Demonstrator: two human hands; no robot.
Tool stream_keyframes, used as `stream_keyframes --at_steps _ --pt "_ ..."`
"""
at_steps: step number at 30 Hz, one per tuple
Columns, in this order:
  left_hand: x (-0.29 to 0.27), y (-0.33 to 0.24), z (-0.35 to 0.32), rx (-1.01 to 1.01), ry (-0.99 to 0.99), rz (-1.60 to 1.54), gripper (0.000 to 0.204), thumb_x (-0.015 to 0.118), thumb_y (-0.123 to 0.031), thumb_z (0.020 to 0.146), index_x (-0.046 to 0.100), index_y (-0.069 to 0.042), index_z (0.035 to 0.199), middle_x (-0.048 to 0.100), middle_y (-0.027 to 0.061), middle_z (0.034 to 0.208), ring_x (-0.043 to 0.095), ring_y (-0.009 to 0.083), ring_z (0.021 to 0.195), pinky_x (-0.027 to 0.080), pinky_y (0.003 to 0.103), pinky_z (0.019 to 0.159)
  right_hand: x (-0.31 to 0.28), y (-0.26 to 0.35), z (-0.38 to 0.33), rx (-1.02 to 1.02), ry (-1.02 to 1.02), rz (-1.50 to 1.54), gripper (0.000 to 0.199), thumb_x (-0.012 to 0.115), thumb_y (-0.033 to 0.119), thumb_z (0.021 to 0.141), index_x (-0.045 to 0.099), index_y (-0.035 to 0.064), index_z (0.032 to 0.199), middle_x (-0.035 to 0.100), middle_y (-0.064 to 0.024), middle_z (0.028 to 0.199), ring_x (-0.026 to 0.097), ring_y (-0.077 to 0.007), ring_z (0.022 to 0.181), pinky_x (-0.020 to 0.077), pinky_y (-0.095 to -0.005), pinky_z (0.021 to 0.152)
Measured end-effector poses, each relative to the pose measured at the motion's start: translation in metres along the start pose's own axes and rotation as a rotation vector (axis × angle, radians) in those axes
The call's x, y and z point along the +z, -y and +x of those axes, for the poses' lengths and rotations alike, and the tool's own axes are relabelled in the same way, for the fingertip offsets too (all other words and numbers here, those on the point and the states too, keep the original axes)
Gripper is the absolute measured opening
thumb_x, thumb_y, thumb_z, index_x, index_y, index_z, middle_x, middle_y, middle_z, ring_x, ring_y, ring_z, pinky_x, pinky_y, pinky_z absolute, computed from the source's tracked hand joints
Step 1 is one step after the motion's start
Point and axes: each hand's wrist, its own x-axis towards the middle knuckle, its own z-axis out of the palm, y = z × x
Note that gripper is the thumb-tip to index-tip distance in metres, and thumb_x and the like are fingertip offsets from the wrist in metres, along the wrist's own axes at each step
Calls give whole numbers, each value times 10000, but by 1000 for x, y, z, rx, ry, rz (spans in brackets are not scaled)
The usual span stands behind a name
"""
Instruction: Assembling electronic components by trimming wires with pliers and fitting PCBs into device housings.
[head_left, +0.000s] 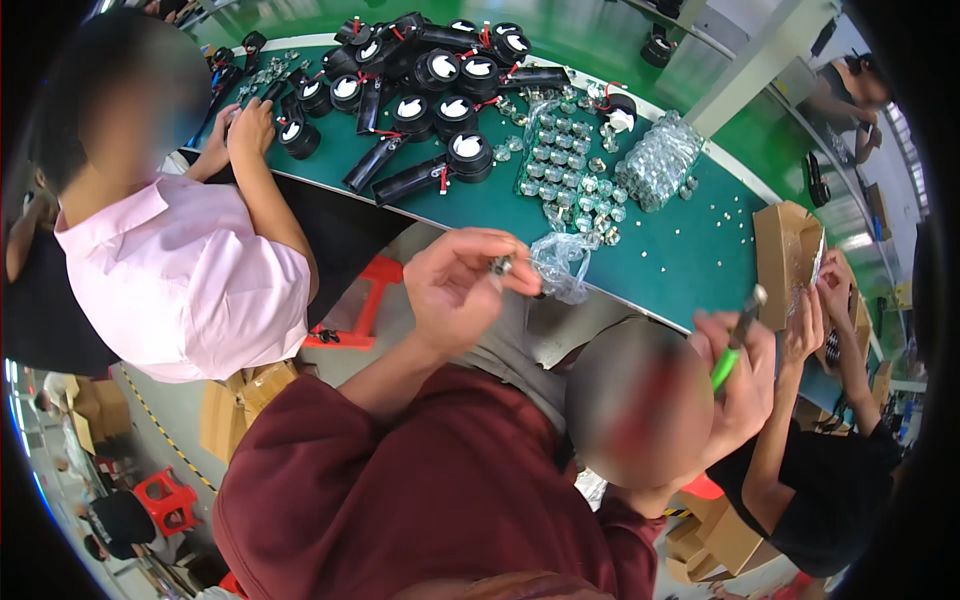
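The left hand (455, 285) is pinching 1 small metal part (501, 265) between clamped fingertips above the green table (690, 250) edge, while the right hand (745, 385) is gripping a green-handled tool (735, 345), which wants steadying before meeting the part squarely.

Bright, even overhead light; glare on the far right floor (860, 240), strong fisheye bending, dark rim, two blurred patches

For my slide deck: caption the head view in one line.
Left hand pinches a small metal part, right hand grips a green-handled tool, above a green table of parts.
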Motion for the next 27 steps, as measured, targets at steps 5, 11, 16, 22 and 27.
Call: stream_keyframes --at_steps 5,11,16,22,27 --pt "2 -10 1 -153 64 -212 407 504 151 857 512 70 1256 620 258 1171 703 324 982 626 428 833 10 -20 4 3 10 93 127 719 -9 791 730 -26 917 648 -132 879 612 -198 723 458 -285 629" --pt "-2 -13 6 -259 104 -426 347 595 82 903 532 38 1241 613 281 1211 706 342 991 629 419 824 35 -85 21 127 33 14 110 680 61 869 719 -29 920 657 -124 854 609 -188 717 474 -312 650" --pt "1 -15 9 -273 90 -414 312 622 76 902 539 29 1200 627 281 1199 715 337 976 632 413 814 51 -159 21 141 21 -301 129 705 152 876 729 28 902 681 -129 914 658 -327 732 496 -414 650" --pt "4 -14 12 -246 88 -377 290 634 73 899 537 23 1167 650 266 1161 721 325 958 633 407 813 75 -202 6 158 56 -590 196 691 227 885 709 34 916 685 -113 1018 670 -366 786 520 -462 677" --pt "7 -12 14 -254 60 -327 274 640 72 896 535 24 1145 653 259 1149 722 318 959 632 398 813 81 -212 0 138 13 -641 199 694 247 889 699 57 947 674 -88 1026 671 -354 813 520 -459 687"
